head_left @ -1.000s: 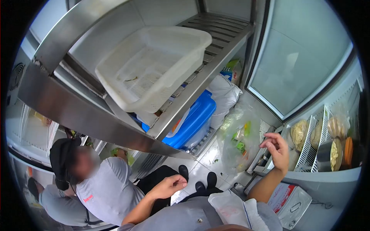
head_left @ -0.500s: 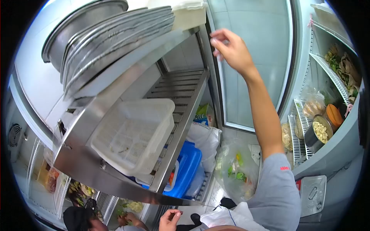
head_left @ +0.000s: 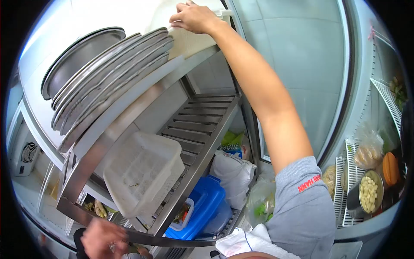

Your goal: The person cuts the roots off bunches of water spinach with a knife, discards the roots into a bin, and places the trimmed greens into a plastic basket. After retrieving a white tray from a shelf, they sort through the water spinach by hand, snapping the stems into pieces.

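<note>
My right hand [head_left: 194,18] reaches up to a pale plastic container [head_left: 194,41] on the top shelf, its curled fingers at the near rim; what they hold, if anything, is hidden. Left of it, a stack of metal trays [head_left: 116,77] leans beside a round metal basin [head_left: 82,56]. My left hand [head_left: 103,239] is blurred by motion at the bottom left, in front of the lower shelf edge. Above and right of it, a white perforated basket [head_left: 142,172] sits on the slatted middle shelf [head_left: 194,125].
Below the rack are a blue lidded bin [head_left: 202,207], a white sack [head_left: 233,177] and a clear bag of greens [head_left: 261,203]. An open fridge at right holds a pot of peeled cloves [head_left: 368,194]. A co-worker in a dark cap [head_left: 79,244] is at bottom left.
My right hand has moved up and left to the top-shelf container. My left hand has moved left and up. The view has shifted, and less of the co-worker shows.
</note>
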Action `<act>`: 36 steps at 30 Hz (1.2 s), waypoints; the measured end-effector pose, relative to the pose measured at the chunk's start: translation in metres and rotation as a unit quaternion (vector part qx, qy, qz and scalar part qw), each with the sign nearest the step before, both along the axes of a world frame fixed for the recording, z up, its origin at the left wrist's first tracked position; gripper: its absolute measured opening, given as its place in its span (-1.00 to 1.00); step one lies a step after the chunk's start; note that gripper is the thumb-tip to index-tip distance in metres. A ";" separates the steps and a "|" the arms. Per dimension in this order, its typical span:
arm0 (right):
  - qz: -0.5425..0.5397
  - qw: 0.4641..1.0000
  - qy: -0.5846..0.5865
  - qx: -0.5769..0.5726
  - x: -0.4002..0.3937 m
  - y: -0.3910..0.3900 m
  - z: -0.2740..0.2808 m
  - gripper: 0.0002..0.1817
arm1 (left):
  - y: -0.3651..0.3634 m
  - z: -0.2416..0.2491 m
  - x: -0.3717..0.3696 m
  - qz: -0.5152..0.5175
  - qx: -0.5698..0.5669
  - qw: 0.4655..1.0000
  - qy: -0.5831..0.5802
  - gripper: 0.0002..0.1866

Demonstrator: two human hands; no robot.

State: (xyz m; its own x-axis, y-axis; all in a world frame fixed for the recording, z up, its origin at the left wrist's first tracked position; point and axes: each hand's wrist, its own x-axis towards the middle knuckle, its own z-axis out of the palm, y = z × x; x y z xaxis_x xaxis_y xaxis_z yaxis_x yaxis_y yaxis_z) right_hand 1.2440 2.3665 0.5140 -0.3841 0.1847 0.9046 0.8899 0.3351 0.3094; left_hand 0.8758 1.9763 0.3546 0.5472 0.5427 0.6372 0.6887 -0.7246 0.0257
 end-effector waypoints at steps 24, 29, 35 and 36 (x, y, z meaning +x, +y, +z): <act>-0.057 0.961 0.011 0.270 0.064 0.072 -0.044 -0.92 | 0.367 0.224 0.288 0.245 0.271 0.848 0.385 -0.76; -0.049 0.958 0.003 0.283 0.064 0.077 -0.043 -0.93 | 0.372 0.211 0.282 0.242 0.296 0.850 0.361 -0.78; -0.040 0.955 0.025 0.293 0.059 0.074 -0.043 -0.94 | 0.383 0.226 0.273 0.269 0.377 0.823 0.327 -0.83; -0.029 0.953 0.027 0.300 0.060 0.075 -0.043 -0.93 | 0.386 0.238 0.270 0.272 0.401 0.813 0.324 -0.83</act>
State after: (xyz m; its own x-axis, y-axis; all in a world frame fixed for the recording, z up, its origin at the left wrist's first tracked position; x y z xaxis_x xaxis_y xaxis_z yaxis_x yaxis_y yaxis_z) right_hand 1.3039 2.4414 0.4710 -0.3392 -0.3519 0.8724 0.9215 0.0623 0.3834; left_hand 1.1459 2.3625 0.5926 0.7269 0.3683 0.5796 0.5940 0.0863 -0.7998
